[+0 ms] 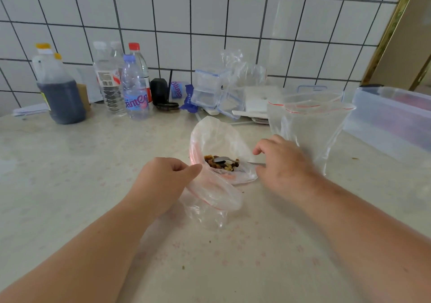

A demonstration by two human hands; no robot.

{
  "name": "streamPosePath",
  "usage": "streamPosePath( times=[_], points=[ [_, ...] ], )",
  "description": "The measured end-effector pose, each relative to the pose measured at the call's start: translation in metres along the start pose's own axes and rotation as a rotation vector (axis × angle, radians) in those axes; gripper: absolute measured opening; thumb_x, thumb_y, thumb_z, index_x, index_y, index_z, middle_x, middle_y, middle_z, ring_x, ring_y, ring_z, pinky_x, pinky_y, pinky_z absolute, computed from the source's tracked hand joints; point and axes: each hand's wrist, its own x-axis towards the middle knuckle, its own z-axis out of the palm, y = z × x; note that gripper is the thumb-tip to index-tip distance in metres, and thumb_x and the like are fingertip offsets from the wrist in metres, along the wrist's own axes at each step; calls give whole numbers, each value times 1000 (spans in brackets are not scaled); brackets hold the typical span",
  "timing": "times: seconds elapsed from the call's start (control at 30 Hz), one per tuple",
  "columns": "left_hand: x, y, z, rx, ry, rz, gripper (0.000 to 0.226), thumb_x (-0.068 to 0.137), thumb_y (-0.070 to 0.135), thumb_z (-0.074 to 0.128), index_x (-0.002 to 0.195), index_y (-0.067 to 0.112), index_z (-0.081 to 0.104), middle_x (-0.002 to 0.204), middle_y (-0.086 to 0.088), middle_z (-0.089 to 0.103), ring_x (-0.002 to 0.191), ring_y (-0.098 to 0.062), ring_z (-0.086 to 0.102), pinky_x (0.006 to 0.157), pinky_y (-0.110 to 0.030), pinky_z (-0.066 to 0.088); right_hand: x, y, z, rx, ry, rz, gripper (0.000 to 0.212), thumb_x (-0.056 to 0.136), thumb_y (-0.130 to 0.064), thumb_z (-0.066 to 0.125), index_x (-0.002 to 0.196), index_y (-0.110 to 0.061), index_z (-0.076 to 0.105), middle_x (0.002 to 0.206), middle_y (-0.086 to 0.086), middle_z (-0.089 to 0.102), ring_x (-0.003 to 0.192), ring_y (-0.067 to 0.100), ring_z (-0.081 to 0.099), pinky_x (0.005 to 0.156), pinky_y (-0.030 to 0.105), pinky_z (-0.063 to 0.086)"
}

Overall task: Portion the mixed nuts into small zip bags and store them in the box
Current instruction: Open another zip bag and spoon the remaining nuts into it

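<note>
Head view: bottles (pixel 130 86) (rear left), stacked containers (pixel 210 88) behind bag (pixel 219 153).

Nuts (pixel 221 164) in open bag (pixel 217 139) at worktop (pixel 70 186) centre, spoon (pixel 224 159) on nuts, 2 upright zip bags (pixel 312 130) right, box (pixel 394 118) far right, bottles (pixel 126 86) rear left.

Pink "Ganten" lettering on the water bottle (pixel 135 88) label and the loose blue wrapper (pixel 177 90).
</note>
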Motion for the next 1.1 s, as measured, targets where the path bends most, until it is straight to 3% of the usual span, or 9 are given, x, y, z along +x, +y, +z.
streamPosePath(
  times=[0.13, 0.23, 0.33, 0.5, 0.63, 0.77, 0.97, 1.1],
  points=[
    [4, -4, 1, 58, 19, 6, 24, 89, 49, 69, 69, 36, 76, 62, 0, 70, 31, -5, 48, 31, -17, 36, 3, -2, 8, -119, -42, 46, 33, 92, -16, 51, 124, -27, 49, 118, -1, 54, 100, 25, 51, 68, 31, 30],
    [7, -7, 3, 71, 35, 6, 29, 90, 44, 68, 71, 25, 75, 67, -2, 71, 32, -5, 47, 30, -16, 34, 3, 3, 13, -136, -57, 80, 31, 91, -17, 49, 121, -25, 49, 104, 1, 57, 90, 26, 50, 67, 33, 32],
    [8, -8, 5, 84, 50, 7, 28, 89, 45, 68, 72, 24, 75, 69, 1, 73, 36, -4, 50, 35, -17, 38, 1, 10, 19, -34, -49, 85, 27, 93, -21, 51, 119, -27, 51, 88, -4, 53, 83, 24, 51, 67, 32, 36],
    [10, -8, 7, 116, 75, 17, 29, 90, 44, 66, 72, 22, 75, 69, 6, 72, 37, -1, 51, 38, -18, 38, -1, 17, 22, 241, 42, 63, 18, 93, -25, 61, 108, -27, 72, 95, -7, 71, 90, 15, 62, 68, 24, 37],
    [10, -9, 8, 111, 71, 15, 29, 89, 45, 65, 73, 23, 74, 69, 4, 73, 40, -4, 54, 43, -23, 45, 0, 18, 19, 459, 125, 75, 13, 92, -28, 65, 90, -31, 78, 70, -23, 69, 71, -8, 61, 59, 4, 39],
    [10, -9, 9, 116, 77, 11, 27, 89, 47, 64, 73, 27, 74, 67, 9, 73, 43, -4, 58, 43, -22, 47, 2, 17, 21, 650, 200, 130, 22, 91, -33, 64, 73, -45, 70, 75, -32, 67, 72, -4, 63, 62, 22, 46],
    [11, -10, 10, 123, 95, 28, 25, 89, 47, 63, 74, 31, 74, 67, 13, 71, 46, 0, 58, 46, -22, 42, 5, 15, 27, 789, 275, 133, 21, 90, -38, 68, 76, -53, 69, 79, -35, 65, 76, -6, 61, 70, 18, 41],
    [12, -12, 10, 112, 93, 27, 27, 89, 47, 64, 74, 26, 73, 67, 8, 71, 40, -1, 52, 40, -19, 40, 6, 15, 26, 825, 283, 124, 19, 90, -39, 69, 76, -51, 70, 75, -35, 64, 74, -10, 60, 66, 11, 39]
  ],
)
